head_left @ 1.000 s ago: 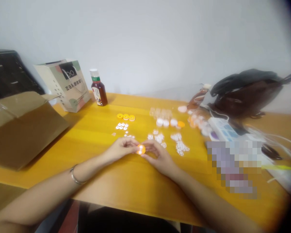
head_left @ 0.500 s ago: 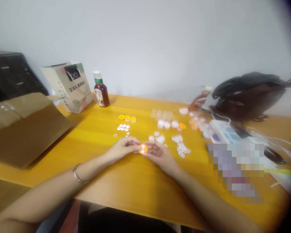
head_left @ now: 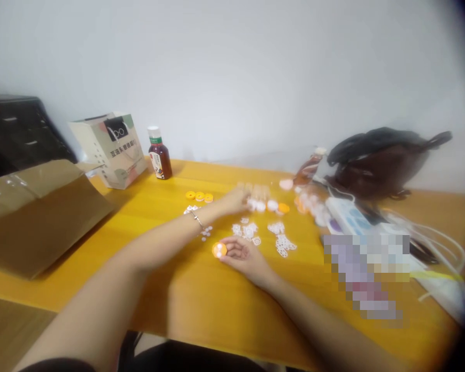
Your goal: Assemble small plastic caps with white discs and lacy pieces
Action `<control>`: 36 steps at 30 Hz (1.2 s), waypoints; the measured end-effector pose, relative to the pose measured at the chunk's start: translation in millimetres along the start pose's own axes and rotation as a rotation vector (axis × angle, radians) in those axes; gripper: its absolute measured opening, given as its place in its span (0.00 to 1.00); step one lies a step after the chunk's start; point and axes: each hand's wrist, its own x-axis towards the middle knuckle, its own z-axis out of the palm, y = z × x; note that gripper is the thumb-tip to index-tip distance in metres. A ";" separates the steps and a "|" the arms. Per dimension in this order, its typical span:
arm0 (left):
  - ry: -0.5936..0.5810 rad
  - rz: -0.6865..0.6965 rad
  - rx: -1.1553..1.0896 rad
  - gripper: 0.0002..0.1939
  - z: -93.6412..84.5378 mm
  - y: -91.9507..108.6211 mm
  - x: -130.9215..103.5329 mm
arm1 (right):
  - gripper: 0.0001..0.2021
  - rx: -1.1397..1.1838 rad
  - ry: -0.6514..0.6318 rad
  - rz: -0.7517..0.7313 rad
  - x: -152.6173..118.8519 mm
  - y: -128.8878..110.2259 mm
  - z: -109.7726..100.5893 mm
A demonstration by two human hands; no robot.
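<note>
Between the fingertips of my right hand [head_left: 244, 258] is a small round orange disc [head_left: 215, 251] with white spots on its face. My left hand [head_left: 238, 200] stretches forward to a row of pale translucent pieces [head_left: 260, 192] and white round discs [head_left: 259, 206]; its fingers are blurred, so their grip is unclear. Thin white cut-out pieces [head_left: 248, 230] lie beyond my right hand, with more white cut-outs [head_left: 283, 243] to the right. Past my left forearm sit three yellow rings [head_left: 199, 197]. Small white pieces [head_left: 189, 209] are partly covered by that arm.
An open cardboard box [head_left: 42, 217] occupies the table's left side. Behind it stand a paper bag [head_left: 120, 150] and a bottle of dark red liquid [head_left: 160, 160]. At right are a dark bag [head_left: 380, 165], a white power strip [head_left: 346, 216] and loose cables [head_left: 445, 237].
My left hand has let go of the orange disc and moved forward and right to the translucent pieces. My right hand still holds the disc. The camera view has shifted slightly.
</note>
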 end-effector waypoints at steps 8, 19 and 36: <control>-0.032 -0.134 -0.133 0.14 13.1 -0.5 12.0 | 0.16 0.025 -0.006 0.012 1.4 0.5 -1.5; 0.071 -0.592 -1.294 0.19 -58.7 14.7 -112.4 | 0.18 0.086 0.046 0.046 3.4 0.6 -0.7; -0.015 -0.509 -1.127 0.15 -38.8 17.3 -150.2 | 0.16 0.093 0.152 0.041 4.9 -3.8 0.7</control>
